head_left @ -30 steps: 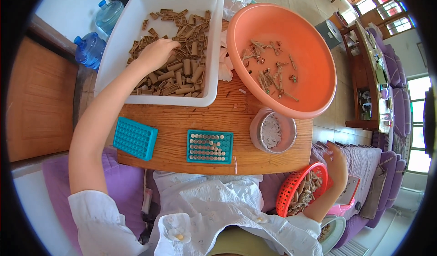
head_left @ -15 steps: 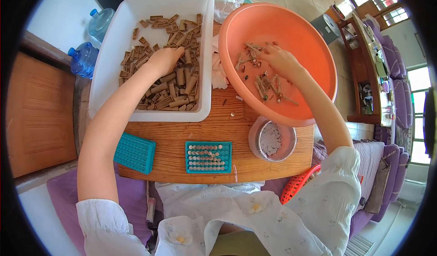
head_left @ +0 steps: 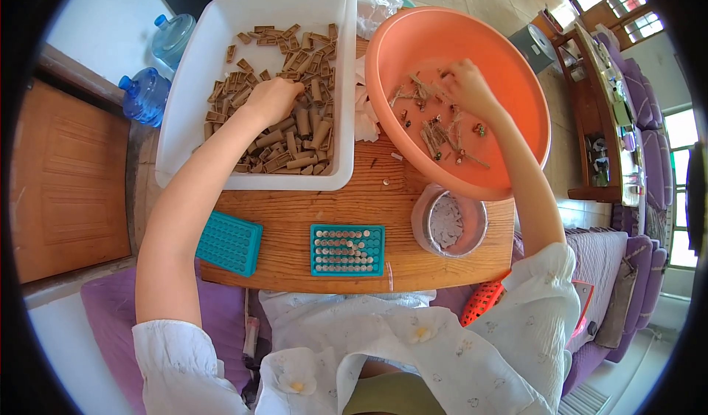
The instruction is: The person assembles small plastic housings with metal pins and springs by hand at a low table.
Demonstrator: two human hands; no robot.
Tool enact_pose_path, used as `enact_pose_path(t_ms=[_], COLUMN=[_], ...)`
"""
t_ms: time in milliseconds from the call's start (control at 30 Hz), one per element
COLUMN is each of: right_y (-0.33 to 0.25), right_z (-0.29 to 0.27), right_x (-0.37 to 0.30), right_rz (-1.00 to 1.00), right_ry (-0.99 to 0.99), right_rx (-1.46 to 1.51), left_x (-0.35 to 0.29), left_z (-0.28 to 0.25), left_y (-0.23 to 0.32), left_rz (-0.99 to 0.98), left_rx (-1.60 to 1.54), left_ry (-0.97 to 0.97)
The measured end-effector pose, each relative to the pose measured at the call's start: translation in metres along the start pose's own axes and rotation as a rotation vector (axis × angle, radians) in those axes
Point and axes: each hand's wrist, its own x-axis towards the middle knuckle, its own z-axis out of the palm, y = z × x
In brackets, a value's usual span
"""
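My left hand point(head_left: 274, 100) is closed over the heap of brown half-round, trough-like pieces point(head_left: 299, 123) in the white plastic bin point(head_left: 341, 157). Its fingertips point right and are partly hidden, so anything pinched there does not show. Inside the wide orange basin point(head_left: 516, 83), my right hand point(head_left: 470, 90) is raised with curled fingers, at the far edge of a loose pile of thin pale sticks point(head_left: 435, 131). Small shiny, dark-and-coloured bits point(head_left: 479, 129) lie among the sticks. Whatever those right fingers hold is too small to make out.
On the near side of the wooden table point(head_left: 295, 208) are a teal tray with small silvery round pieces point(head_left: 347, 250), another teal tray point(head_left: 230, 244), and a clear tub of pale flakes point(head_left: 446, 219). A red perforated basket point(head_left: 483, 302) is below the right edge.
My right hand has moved up and slightly right from the sticks, its fingers now more curled. My left hand has stayed over the brown pieces. The whole view has shifted slightly.
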Motion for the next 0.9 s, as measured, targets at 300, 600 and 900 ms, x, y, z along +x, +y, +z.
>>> enact_pose_path(t_ms=[300,600,900], right_y=[-0.077,-0.222,-0.287], right_z=[-0.088,-0.073,-0.059], right_x=[-0.059,-0.161,-0.197], right_rz=[-0.025,0.061,-0.271], right_ry=[0.263,0.228,0.261], right_rx=[1.126,0.861,0.614], left_x=[-0.053,-0.197,-0.258], left_z=[-0.057,-0.114,-0.104], left_y=[0.026,0.143,0.153], left_rz=[-0.374,-0.183,-0.130], left_rx=[-1.168,-1.646,-1.440], left_ry=[0.248,-0.375,-0.197])
